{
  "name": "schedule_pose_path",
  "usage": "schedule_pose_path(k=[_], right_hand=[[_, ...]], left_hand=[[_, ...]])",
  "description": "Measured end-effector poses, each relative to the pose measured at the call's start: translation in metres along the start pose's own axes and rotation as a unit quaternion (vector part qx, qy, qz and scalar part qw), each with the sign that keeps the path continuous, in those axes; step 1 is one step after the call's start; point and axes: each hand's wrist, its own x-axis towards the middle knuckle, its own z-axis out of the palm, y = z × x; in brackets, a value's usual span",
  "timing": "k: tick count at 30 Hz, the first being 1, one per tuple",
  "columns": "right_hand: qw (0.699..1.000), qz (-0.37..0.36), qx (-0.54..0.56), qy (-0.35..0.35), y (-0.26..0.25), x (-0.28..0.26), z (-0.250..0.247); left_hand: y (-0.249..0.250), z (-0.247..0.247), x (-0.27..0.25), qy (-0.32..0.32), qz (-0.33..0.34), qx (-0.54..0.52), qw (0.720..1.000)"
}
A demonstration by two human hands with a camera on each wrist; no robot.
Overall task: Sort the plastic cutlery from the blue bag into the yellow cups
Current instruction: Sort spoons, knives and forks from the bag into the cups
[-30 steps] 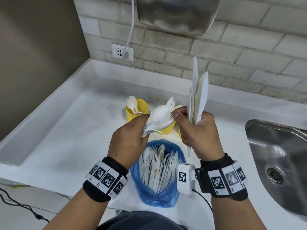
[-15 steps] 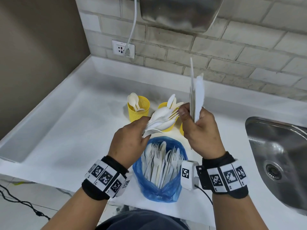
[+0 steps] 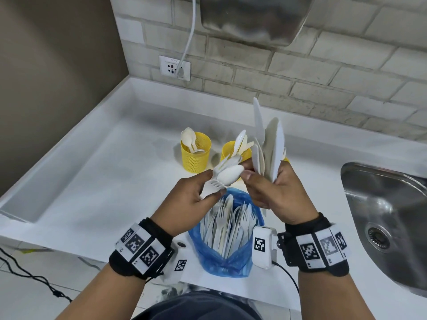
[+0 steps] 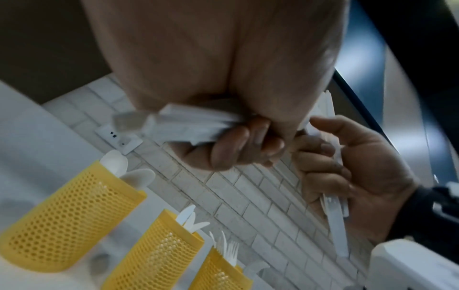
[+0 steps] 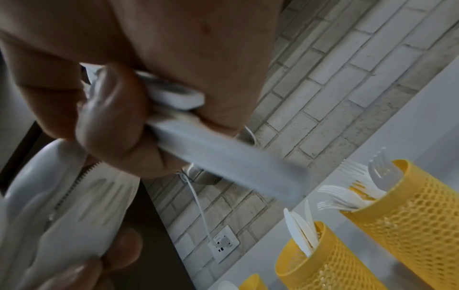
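Note:
My left hand (image 3: pixel 208 185) grips a mixed bundle of white spoons and forks (image 3: pixel 225 175) by the handles, above the blue bag (image 3: pixel 221 262), which holds several more pieces. The right hand (image 3: pixel 249 174) holds a fan of white knives (image 3: pixel 271 144) upright, its thumb and forefinger touching the bundle's spoon end. Behind stand yellow mesh cups: one with spoons (image 3: pixel 196 155), one with knives (image 3: pixel 228 151). The left wrist view shows the spoon cup (image 4: pixel 69 212), knife cup (image 4: pixel 159 249) and a fork cup (image 4: pixel 218 272). The knife handles (image 5: pixel 223 157) lie in my curled right fingers.
The white counter (image 3: pixel 104 172) runs left to a raised rim. A steel sink (image 3: pixel 388 218) lies at the right. A brick wall with a socket (image 3: pixel 175 68) and white cable stands behind the cups. A white device (image 3: pixel 263 245) sits next to the bag.
The right hand has tilted and its knives have fanned apart. Its thumb and forefinger have come onto the spoon end of the left bundle. The left hand keeps its grip.

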Motion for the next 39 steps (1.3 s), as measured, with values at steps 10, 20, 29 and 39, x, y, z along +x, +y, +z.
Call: schedule_pose_path(k=[10,20,29,39], right_hand=[[0.998,-0.059,0.021,0.019,-0.002,0.005,-0.008],[0.994,-0.047,-0.002,0.098,-0.003,0.006,-0.026],[0.982,-0.096,-0.065,0.151,-0.004,0.005,-0.048],[0.991,-0.085,-0.095,0.039,-0.011,0.009,-0.098]], left_hand=[[0.018,0.006,0.001,-0.079,-0.04,-0.13,0.988],[0.04,0.027,0.014,-0.118,-0.073,-0.247,0.959],[0.059,0.046,0.027,-0.129,-0.062,-0.221,0.965],[0.059,0.062,0.039,-0.145,-0.083,-0.194,0.967]])
